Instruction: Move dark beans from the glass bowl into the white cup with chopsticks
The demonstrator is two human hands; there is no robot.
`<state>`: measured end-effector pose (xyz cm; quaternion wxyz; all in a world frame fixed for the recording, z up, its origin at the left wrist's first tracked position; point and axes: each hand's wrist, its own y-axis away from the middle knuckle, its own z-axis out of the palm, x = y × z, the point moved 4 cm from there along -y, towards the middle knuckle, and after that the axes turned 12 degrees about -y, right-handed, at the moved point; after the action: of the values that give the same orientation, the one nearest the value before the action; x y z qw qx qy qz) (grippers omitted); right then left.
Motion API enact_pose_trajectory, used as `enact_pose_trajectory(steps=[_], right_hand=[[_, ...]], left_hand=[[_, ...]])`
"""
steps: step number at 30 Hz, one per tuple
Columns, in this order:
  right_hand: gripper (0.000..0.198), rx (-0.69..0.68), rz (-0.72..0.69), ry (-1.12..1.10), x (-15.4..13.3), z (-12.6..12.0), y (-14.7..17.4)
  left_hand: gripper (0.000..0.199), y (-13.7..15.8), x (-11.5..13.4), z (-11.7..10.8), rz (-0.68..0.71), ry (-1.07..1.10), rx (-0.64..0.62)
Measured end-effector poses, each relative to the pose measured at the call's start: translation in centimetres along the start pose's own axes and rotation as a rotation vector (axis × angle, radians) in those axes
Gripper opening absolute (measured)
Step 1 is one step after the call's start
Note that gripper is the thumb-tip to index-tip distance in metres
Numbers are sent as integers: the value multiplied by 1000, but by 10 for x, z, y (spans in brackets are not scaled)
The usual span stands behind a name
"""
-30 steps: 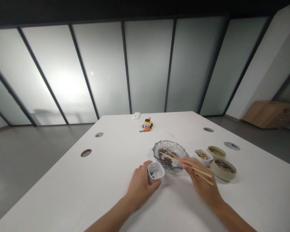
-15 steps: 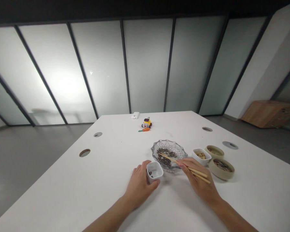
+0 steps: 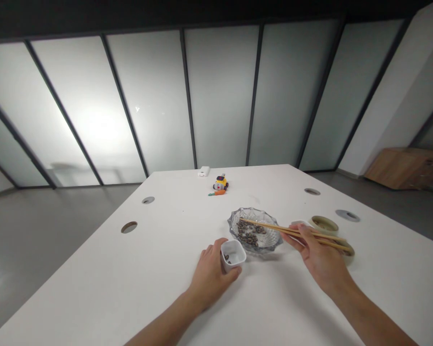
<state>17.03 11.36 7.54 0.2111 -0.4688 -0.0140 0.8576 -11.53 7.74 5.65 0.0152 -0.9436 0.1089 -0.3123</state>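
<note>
Left hand (image 3: pixel 212 270) is wrapped round a small white cup (image 3: pixel 237 252), and the right hand (image 3: pixel 321 257) has chopsticks (image 3: pixel 263 224) pinched, so both grips are closed on something. From where I'm standing, the step in hand looks like picking at the dark beans (image 3: pixel 250 239) in the glass bowl (image 3: pixel 265 250): stick tips are over its far left part. Can't tell if they've got a bean or are just poking about. If you ask me, the next move calls for a squeeze at the tips and a steady wrist, cause those beans are probably slippery.

Container rundown: cup's just on the near left side of the bowl, a few beans low inside, loads of room. Bowl has way more, mostly toward its left and near side. White dish (image 3: pixel 301 222) behind the right hand is mostly blocked, no clue what's in it. Far green tub (image 3: pixel 335 228) holds something I can't make out; near green tub (image 3: pixel 350 258) is half hidden by hand and sticks.
</note>
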Motion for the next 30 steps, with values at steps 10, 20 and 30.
enact_pose_trajectory(steps=[10, 20, 30], right_hand=[[40, 165, 258, -325, -10, 11, 5], [38, 88, 330, -387, -15, 20, 15], [27, -30, 238, -242, -13, 15, 12]], left_hand=[[61, 1, -1, 0, -12, 6, -4], [57, 1, 0, 0, 19, 5, 28], [57, 1, 0, 0, 30, 28, 36]])
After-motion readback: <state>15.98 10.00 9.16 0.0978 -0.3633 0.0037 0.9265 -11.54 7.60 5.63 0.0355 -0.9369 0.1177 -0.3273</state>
